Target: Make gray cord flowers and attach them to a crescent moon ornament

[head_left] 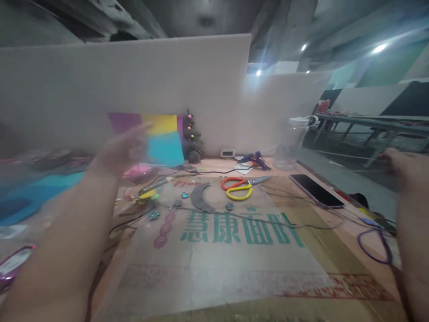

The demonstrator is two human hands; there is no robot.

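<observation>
My left hand, smeared by motion, is raised in front of purple, yellow and blue sheets leaning against the wall. I cannot make out whether it touches them or holds anything. At the far right, beyond the table's edge, my right hand is lifted and blurred; its fingers cannot be read. Between the hands lie scissors with one orange and one yellow handle, and a grey crescent-shaped piece. Small blue-grey flower-like pieces and a blue heart rest on the printed sack sheet.
A dark glue gun, a small clock-like display and a clear jug stand at the back. Beside the right edge lie a phone and a purple cord loop. A cable crosses the sheet. A small dark decorated tree stands by the wall.
</observation>
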